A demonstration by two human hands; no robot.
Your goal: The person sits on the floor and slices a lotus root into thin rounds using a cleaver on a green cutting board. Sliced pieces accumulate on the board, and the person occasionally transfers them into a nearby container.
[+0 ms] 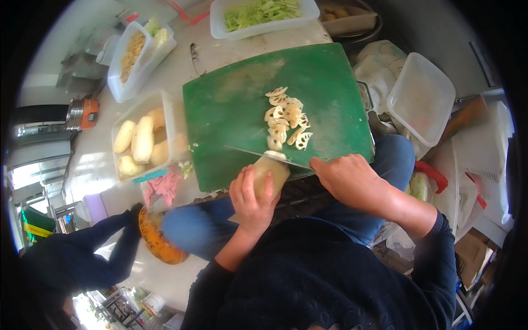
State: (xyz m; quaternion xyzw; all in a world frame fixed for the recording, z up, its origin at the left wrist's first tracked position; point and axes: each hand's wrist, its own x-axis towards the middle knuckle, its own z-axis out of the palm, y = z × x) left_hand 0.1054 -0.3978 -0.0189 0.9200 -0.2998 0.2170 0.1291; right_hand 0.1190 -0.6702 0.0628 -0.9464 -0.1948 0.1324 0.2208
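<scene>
My left hand [253,196] grips a peeled lotus root [270,171] from the sides, at the near edge of a green cutting board [231,107]. In my right hand [350,179] is the handle of a knife, mostly hidden by the fingers. The knife blade [255,152] reaches leftward across the far end of the root, where a pale slice shows just behind it. Beyond the blade, several cut lotus root pieces [284,113] with holes lie in a loose row on the board.
Left of the board, a plastic tub [167,136] holds several peeled roots, with a pink cloth [162,187] nearby. Containers of cut greens [264,14] and yellowish pieces [132,53] stand farther back. An upturned-looking clear tub [423,99] is at right. A person in dark clothes [82,255] is at lower left.
</scene>
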